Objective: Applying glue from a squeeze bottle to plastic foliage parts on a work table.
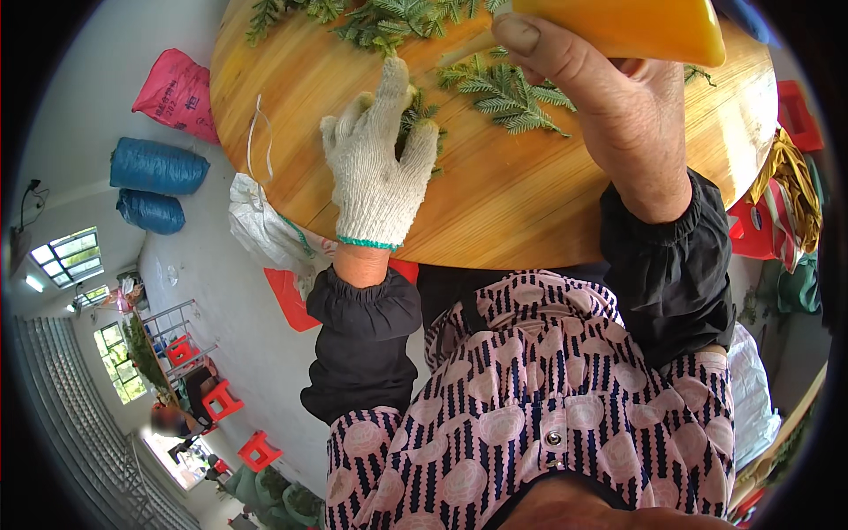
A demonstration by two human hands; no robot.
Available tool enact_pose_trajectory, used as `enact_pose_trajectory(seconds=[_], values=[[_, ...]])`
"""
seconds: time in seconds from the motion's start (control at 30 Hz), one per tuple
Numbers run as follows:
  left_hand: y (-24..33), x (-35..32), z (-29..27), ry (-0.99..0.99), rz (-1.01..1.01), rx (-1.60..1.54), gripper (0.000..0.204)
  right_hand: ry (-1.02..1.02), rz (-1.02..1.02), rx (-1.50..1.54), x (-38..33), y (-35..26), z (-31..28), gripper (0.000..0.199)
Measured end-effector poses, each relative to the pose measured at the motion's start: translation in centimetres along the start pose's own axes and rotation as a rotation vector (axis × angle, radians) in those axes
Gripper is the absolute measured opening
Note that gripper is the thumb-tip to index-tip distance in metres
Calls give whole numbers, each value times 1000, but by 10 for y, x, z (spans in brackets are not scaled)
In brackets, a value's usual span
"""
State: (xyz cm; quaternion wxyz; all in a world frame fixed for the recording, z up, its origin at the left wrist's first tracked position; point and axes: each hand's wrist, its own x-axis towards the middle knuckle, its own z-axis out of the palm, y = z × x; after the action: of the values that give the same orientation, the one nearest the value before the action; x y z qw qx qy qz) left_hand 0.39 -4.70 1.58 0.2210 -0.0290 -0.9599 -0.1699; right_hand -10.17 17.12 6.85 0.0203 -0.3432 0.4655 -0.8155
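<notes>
My left hand (380, 168), in a white knitted glove with a green cuff edge, rests over the round wooden table (530, 212). Its fingers are apart, and the index fingertip meets the lower end of a green fir-like branch (389, 22). Part of a smaller green sprig (417, 115) shows between index finger and thumb; the rest is hidden under the glove. My bare right hand (609, 106) is closed around a smooth yellow-orange tool (627, 26), cut off by the upper edge. Below it on the table lies another fir-like sprig (512, 97).
A white strip loop (256, 141) hangs over the table's left edge. Beyond it on the floor are a pink sack (181, 97), blue bundles (159, 165) and a white sack (265, 216). Red stools (258, 450) and a person (172, 422) are farther left. Red and gold cloth (786, 194) lies right.
</notes>
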Motion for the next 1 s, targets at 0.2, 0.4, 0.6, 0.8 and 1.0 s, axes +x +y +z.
enact_pose_trajectory(seconds=[0.2, 0.4, 0.6, 0.8, 1.0], values=[[-2, 0, -4, -238, -125, 160, 81, -65, 83, -72, -9, 19, 8, 37], [-20, -4, -1, -187, 34, 130, 83, -79, 91, -423, -16, 22, 20, 39], [-38, -12, 8, -155, 202, 303, 72, -125, 261, -393, -17, 25, 13, 33], [-38, -6, 2, -71, 116, 4, 67, -189, 16, -491, -9, 29, 0, 45], [-43, 0, -4, -81, 13, -229, 64, -73, 63, -348, -15, 38, 4, 50]])
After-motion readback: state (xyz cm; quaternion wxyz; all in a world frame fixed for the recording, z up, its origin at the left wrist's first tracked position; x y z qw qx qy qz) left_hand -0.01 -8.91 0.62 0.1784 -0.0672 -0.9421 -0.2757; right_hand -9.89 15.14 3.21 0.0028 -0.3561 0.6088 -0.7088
